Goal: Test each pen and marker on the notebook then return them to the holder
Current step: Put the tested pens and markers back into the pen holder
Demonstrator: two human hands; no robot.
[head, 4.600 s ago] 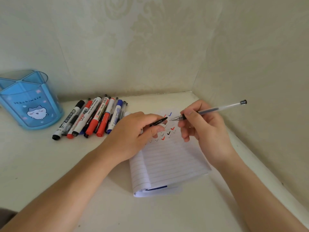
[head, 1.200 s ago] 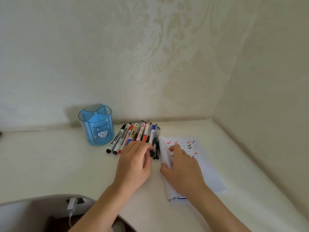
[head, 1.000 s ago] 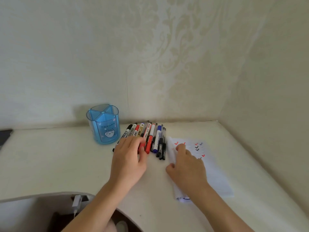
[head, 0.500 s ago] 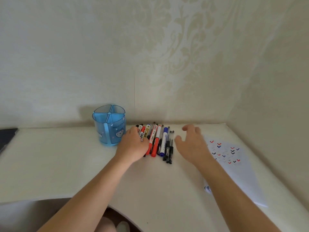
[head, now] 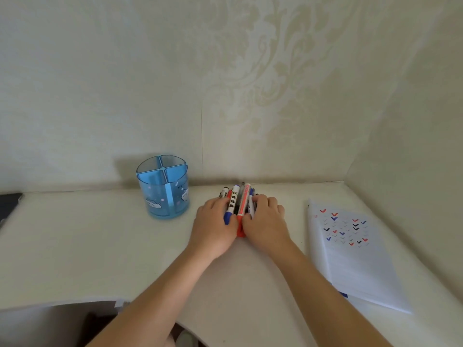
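A bundle of several pens and markers lies on the white desk near the back wall, squeezed together between both hands. My left hand curls round the bundle's left side and my right hand curls round its right side. A blue-capped and a red-capped marker stick out towards me. The blue translucent holder, with divided compartments and nothing in it, stands to the left of the bundle. The open notebook, its lined page covered in red, blue and black tick marks, lies at the right.
The desk sits in a corner, with wallpapered walls behind and to the right. A dark flat object lies at the far left edge. The desk's curved front edge shows at the bottom left.
Both hands have closed in on the row of pens and gathered it into a bundle. My right hand has left the notebook. The camera has pulled back.
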